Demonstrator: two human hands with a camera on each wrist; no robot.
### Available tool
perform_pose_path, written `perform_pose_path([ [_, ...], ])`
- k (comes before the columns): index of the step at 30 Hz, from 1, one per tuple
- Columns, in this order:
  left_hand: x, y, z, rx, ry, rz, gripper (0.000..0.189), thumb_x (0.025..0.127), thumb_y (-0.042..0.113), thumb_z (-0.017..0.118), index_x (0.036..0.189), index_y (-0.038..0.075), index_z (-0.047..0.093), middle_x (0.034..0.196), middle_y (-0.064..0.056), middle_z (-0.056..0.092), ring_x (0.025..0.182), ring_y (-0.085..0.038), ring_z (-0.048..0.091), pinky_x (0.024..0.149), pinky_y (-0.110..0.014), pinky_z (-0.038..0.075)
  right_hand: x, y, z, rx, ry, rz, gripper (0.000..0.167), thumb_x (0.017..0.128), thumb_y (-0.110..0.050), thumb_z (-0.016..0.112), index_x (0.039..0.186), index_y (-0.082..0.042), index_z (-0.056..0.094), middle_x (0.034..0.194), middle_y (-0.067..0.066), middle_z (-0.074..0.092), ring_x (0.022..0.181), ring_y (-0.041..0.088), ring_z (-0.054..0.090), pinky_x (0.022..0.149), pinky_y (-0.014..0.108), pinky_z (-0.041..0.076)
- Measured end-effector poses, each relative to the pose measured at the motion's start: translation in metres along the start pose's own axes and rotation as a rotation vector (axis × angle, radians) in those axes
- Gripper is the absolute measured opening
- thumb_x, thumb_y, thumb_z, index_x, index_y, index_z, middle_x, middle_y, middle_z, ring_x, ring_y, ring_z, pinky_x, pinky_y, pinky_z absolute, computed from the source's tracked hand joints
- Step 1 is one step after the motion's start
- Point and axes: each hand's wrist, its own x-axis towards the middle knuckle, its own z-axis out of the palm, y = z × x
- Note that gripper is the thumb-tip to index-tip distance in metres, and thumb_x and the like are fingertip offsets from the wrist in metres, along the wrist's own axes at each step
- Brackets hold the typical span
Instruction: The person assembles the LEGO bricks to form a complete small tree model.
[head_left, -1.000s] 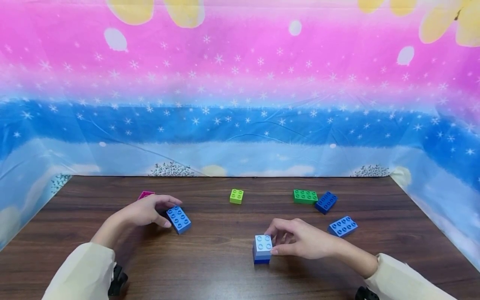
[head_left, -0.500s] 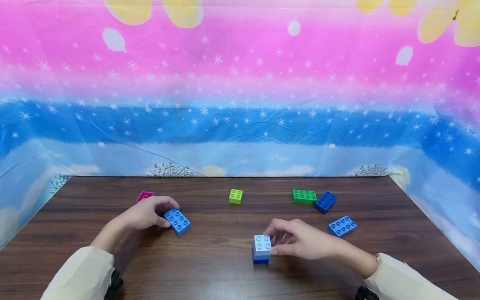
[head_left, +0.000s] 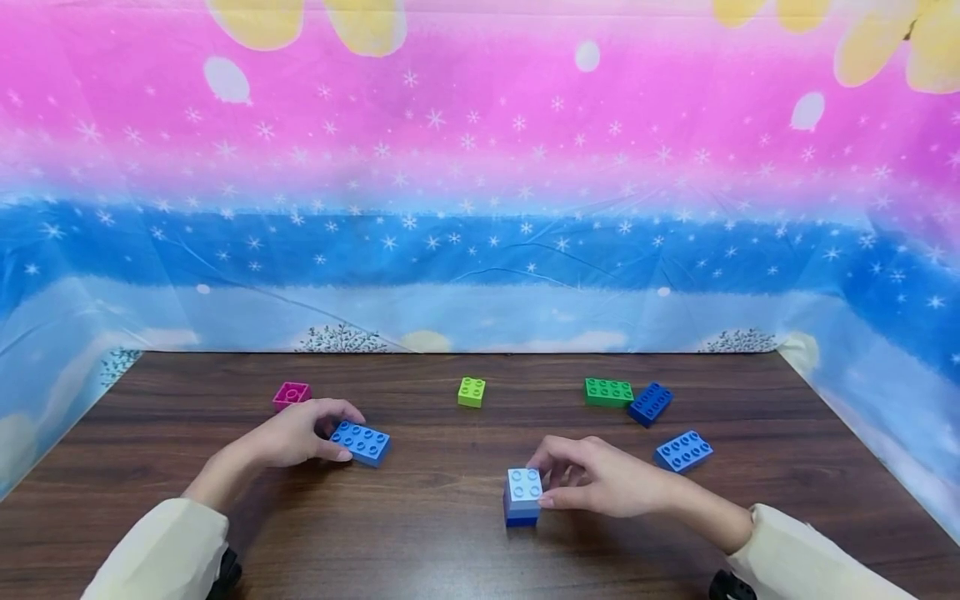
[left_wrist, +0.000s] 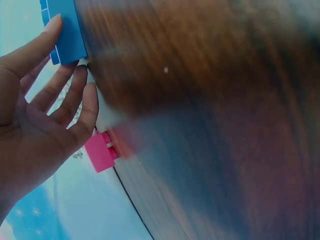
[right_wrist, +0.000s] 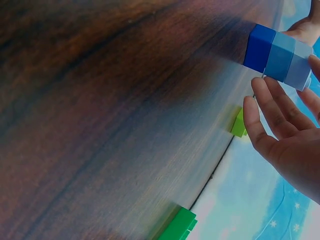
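My left hand (head_left: 306,432) pinches one end of a medium-blue eight-stud toy building brick (head_left: 362,442), low over the wooden table (head_left: 420,542). In the left wrist view the thumb lies against the side of the blue brick (left_wrist: 70,32). On the right, my right hand (head_left: 600,479) holds a small upright stack of toy building bricks (head_left: 522,497) between thumb and index finger. The right wrist view shows three layers in that brick stack (right_wrist: 278,56): dark blue at the bottom, medium blue between, pale blue on top. The other right fingers stretch loosely beside it.
Behind the left hand lies a pink brick (head_left: 291,395). A lime-green brick (head_left: 471,392) sits at the back middle. Farther right are a green brick (head_left: 608,392), a dark-blue brick (head_left: 650,404) and another blue brick (head_left: 683,452). A patterned cloth (head_left: 480,250) hangs along the table's back and sides.
The blue brick in my left hand has turned, its long side now lying more sideways. The left hand has dropped slightly nearer, showing more of the pink brick. My right hand and the stack stay put.
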Motion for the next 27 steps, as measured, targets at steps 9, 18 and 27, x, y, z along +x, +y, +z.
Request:
perform_pose_path([
  [9,0.002,0.005,0.004,0.1,0.043,0.044,0.027,0.078,0.02,0.072,0.101,0.011,0.061,0.099,-0.004,0.059,0.086,-0.02,0.05,0.078,-0.041,0.042,0.0,0.0,0.0,0.001,0.0,0.01,0.026,0.089,-0.025,0.061,0.111,-0.015,0.052,0.099,-0.003,0.059,0.089,0.011,0.057,0.076,0.028,0.049],
  [18,0.004,0.033,0.012,0.054,0.088,0.067,0.027,0.081,0.02,0.07,0.104,0.01,0.06,0.1,-0.004,0.061,0.09,-0.02,0.053,0.079,-0.042,0.043,-0.001,0.0,0.0,-0.004,0.004,0.001,0.026,0.088,-0.025,0.061,0.11,-0.015,0.052,0.099,-0.002,0.06,0.088,0.011,0.058,0.075,0.028,0.049],
  [27,0.008,0.073,0.034,-0.042,0.078,0.177,0.026,0.083,0.018,0.067,0.104,0.007,0.056,0.095,-0.005,0.061,0.084,-0.018,0.058,0.07,-0.03,0.048,-0.001,-0.001,0.0,0.001,-0.001,0.015,0.025,0.089,-0.024,0.06,0.111,-0.015,0.052,0.099,-0.003,0.06,0.089,0.011,0.058,0.076,0.028,0.049],
])
